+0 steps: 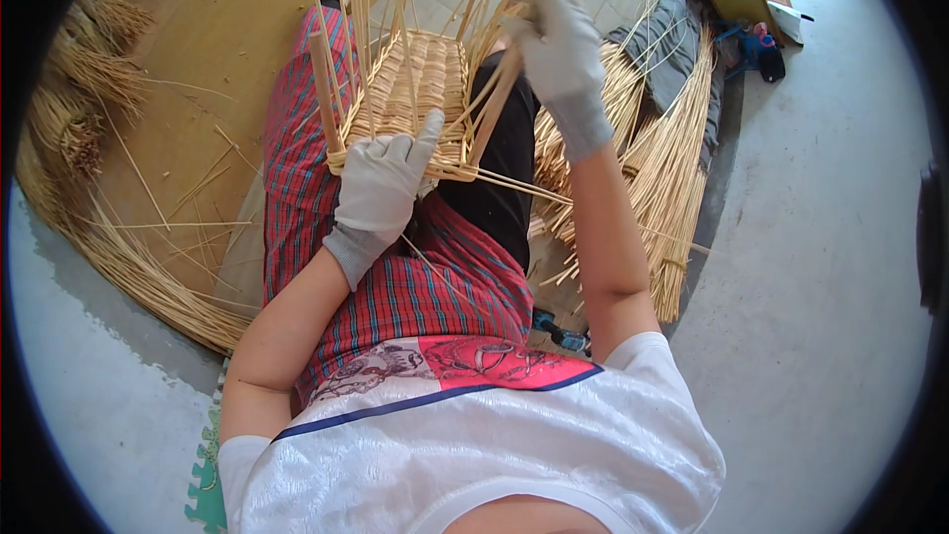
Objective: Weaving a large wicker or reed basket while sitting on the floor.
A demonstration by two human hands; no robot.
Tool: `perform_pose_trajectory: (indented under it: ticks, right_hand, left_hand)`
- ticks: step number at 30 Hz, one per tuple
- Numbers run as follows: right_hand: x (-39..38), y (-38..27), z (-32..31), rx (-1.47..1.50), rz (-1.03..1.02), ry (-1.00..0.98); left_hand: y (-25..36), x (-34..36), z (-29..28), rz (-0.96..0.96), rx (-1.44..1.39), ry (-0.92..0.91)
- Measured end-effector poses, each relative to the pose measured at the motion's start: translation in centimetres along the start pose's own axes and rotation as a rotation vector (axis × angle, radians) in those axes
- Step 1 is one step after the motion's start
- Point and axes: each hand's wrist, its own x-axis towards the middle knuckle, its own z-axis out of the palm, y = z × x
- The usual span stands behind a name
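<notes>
A partly woven pale wicker basket (403, 79) rests across my legs, with long upright reeds and thicker stakes (324, 89) rising round it. My left hand (381, 183), in a light grey glove, grips its near edge, index finger extended along the weave. My right hand (559, 54), gloved alike, is raised at the upper right of the basket with fingers curled on some flat reeds (504, 84); their exact hold is partly hidden. Loose reeds (519, 182) stick out rightward from the basket's near corner.
Bundled reeds lie at left (99, 59) and right (672, 188), some on grey cloth (672, 49). Loose strands lie on a tan board (198, 138). A green foam mat edge (203, 475) shows lower left; boxes and tools (741, 10) sit upper right.
</notes>
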Motion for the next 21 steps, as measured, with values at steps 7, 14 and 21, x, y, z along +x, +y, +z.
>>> perform_pose_trajectory:
  ticks: [7, 14, 21]
  right_hand:
    - [-12.7, -2.5, -1.1, -0.403, 0.118, -0.157]
    - [-10.6, -1.2, 2.0, -0.137, -0.136, -0.328]
    - [-8.8, -1.5, 2.2, -0.232, -0.273, -0.318]
  left_hand:
    - [-0.8, 0.0, -0.2, 0.073, -0.019, 0.057]
    - [-1.5, 1.0, -1.0, 0.016, -0.005, 0.120]
    - [-2.3, 2.0, -1.8, -0.038, 0.008, 0.137]
